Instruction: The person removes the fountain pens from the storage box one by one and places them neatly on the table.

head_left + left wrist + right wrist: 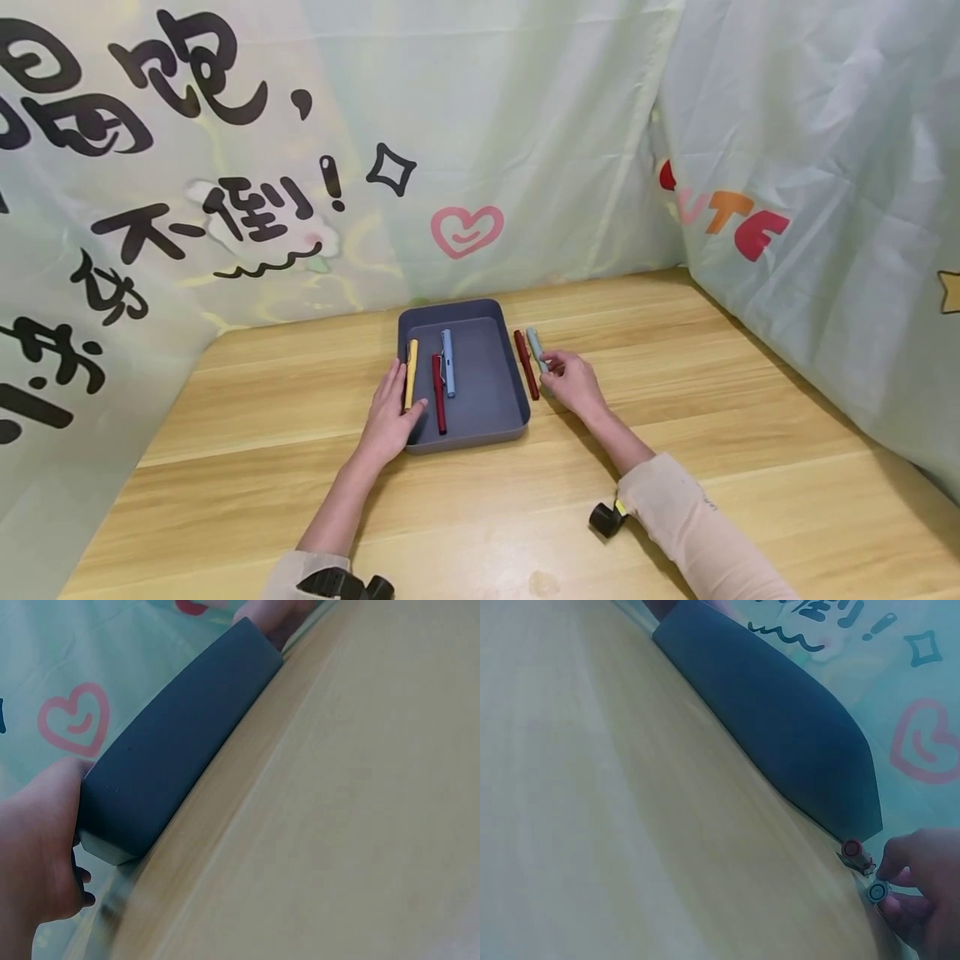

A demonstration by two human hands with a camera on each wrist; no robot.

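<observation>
A dark grey tray lies on the table, with a yellow pen, a dark red pen and a blue pen in it. My left hand grips the tray's left side, fingers along the outer wall and thumb over the rim beside the yellow pen. Right of the tray, my right hand pinches a pale blue-green pen near its lower end, between thumb and fingers. Another dark red pen lies between that pen and the tray's right wall. In the right wrist view the pale pen's round end shows at the fingertips.
The wood-grain table extends on both sides of the tray. Printed cloth curtains stand along the table's back, left and right edges. Small black cameras are strapped at both wrists.
</observation>
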